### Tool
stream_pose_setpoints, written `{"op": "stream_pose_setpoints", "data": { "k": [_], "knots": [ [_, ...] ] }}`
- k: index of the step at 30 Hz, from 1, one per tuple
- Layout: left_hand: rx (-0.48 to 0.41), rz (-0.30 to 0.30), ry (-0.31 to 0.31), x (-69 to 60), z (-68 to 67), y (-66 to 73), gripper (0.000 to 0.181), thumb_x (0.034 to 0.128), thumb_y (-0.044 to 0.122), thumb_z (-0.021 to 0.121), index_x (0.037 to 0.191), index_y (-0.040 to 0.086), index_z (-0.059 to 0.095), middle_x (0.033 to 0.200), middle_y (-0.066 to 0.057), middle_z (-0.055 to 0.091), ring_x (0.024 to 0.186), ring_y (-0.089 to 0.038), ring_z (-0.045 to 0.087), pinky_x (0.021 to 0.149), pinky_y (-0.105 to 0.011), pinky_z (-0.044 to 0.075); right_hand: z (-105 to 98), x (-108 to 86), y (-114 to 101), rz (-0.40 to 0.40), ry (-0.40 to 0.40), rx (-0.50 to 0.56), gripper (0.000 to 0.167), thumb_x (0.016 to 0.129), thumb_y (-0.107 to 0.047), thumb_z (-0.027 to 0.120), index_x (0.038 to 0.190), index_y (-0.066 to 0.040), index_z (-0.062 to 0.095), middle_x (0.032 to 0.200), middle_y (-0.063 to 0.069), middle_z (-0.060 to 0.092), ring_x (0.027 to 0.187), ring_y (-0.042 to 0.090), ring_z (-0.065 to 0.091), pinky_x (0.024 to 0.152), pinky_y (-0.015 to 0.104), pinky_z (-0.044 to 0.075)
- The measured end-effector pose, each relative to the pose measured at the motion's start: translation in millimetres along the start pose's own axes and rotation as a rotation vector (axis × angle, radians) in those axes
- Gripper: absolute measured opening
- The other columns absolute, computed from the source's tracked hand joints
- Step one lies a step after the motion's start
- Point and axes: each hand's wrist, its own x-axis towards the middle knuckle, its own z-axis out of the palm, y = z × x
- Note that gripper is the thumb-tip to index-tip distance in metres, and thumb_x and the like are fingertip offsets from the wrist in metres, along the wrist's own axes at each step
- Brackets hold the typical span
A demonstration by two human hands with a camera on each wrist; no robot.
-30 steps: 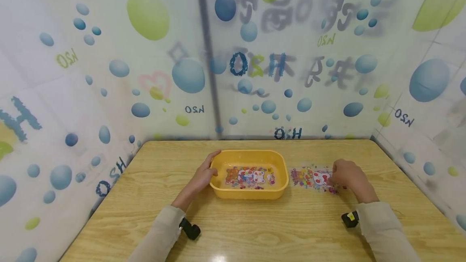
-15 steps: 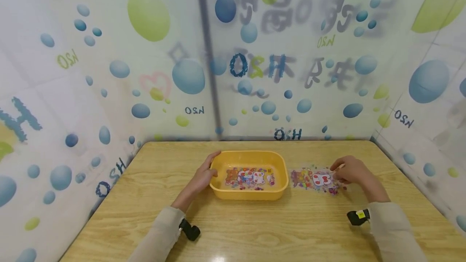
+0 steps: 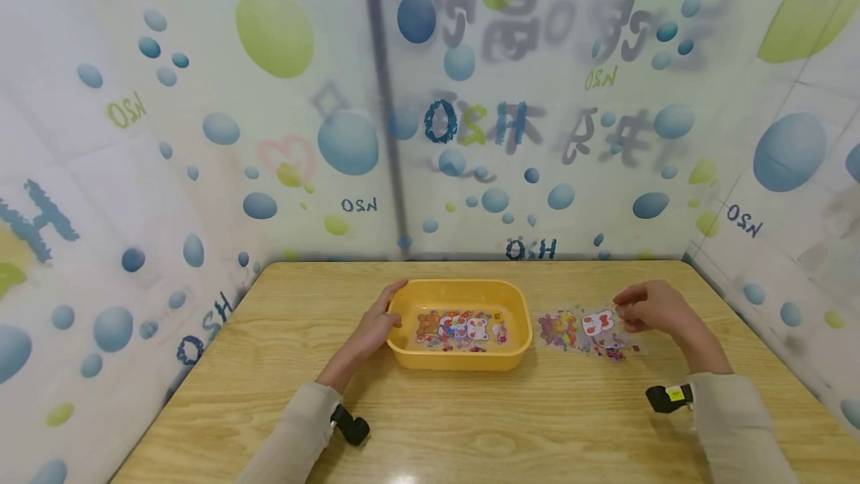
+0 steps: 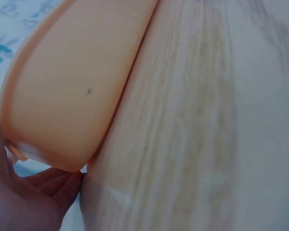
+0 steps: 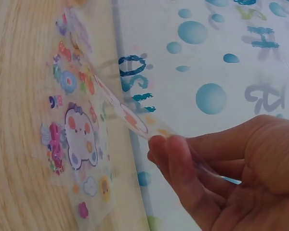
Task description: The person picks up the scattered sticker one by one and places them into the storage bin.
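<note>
I find the yellow tray (image 3: 460, 361) on the table (image 3: 437, 424), its long axis running side to side before me. My left hand (image 3: 375, 326) grips the tray's left end, thumb over the rim; my right hand (image 3: 655, 310), right of the tray, pinches the raised end of the top sticker sheet (image 5: 120, 110) between thumb and fingers. That sheet lies just right of the tray, its long axis in line with the tray's length; the pinched end, the one away from the tray, tilts upward, while the end nearest the tray stays low. The lower sticker sheet (image 5: 80, 137) lies flat beneath it. I judge the work partway: printed stickers (image 3: 453, 329) are already inside the tray, animal heads pointing away from me, while the top sheet is only part lifted and the lower one remains outside. The exact number of sheets I cannot tell.
</note>
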Motion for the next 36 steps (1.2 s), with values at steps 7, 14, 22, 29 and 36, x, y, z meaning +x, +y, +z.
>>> {"op": "stream_pose_setpoints", "data": {
  "k": [7,14,22,29,36],
  "knots": [
    [0.0,0.006,-0.009,-0.9,-0.9,-0.2,0.077,0.0883,0.002,0.048,0.162,0.02,0.034,0.17,-0.017,0.029,0.153,-0.039,0.035,0.112,-0.052,0.039,-2.3,-2.5,-4.5,-0.018,0.031,0.068,0.04,0.099,-0.005,0.062,0.129,0.021,0.056,0.107,0.025,0.07,0.074,0.014,0.069,0.069,0.028,0.061],
    [-0.001,-0.004,-0.01,-1.7,-1.1,1.1,0.076,0.0887,0.003,0.047,0.161,0.023,0.034,0.17,-0.016,0.028,0.153,-0.038,0.034,0.113,-0.052,0.039,-5.3,-7.2,-9.4,-0.047,0.077,0.09,0.042,0.099,-0.008,0.064,0.131,0.02,0.056,0.112,0.029,0.069,0.075,0.014,0.072,0.071,0.029,0.062],
    [-0.008,-0.004,-0.012,-1.7,-1.0,1.7,0.076,0.0884,0.003,0.047,0.161,0.023,0.035,0.17,-0.015,0.029,0.153,-0.038,0.034,0.113,-0.052,0.039,-8.8,-9.2,-9.0,-0.072,0.107,0.119,0.045,0.1,-0.009,0.063,0.133,0.02,0.054,0.114,0.024,0.071,0.075,0.011,0.073,0.072,0.03,0.062],
    [-0.012,-0.015,-0.002,0.1,-0.4,1.9,0.077,0.0879,0.004,0.048,0.161,0.025,0.036,0.17,-0.014,0.03,0.154,-0.036,0.033,0.116,-0.053,0.036,-12.9,-10.5,-6.8,-0.112,0.149,0.155,0.046,0.099,-0.01,0.065,0.133,0.02,0.055,0.113,0.02,0.074,0.074,0.007,0.072,0.07,0.027,0.061],
    [-0.002,-0.013,0.0,-0.1,-0.3,0.5,0.078,0.0871,0.003,0.048,0.161,0.024,0.036,0.17,-0.015,0.029,0.155,-0.039,0.03,0.117,-0.055,0.035,-18.1,-12.3,-10.9,-0.135,0.176,0.167,0.048,0.101,-0.015,0.064,0.135,0.018,0.055,0.098,-0.004,0.075,0.073,0.004,0.072,0.071,0.024,0.061]
  ]
}}
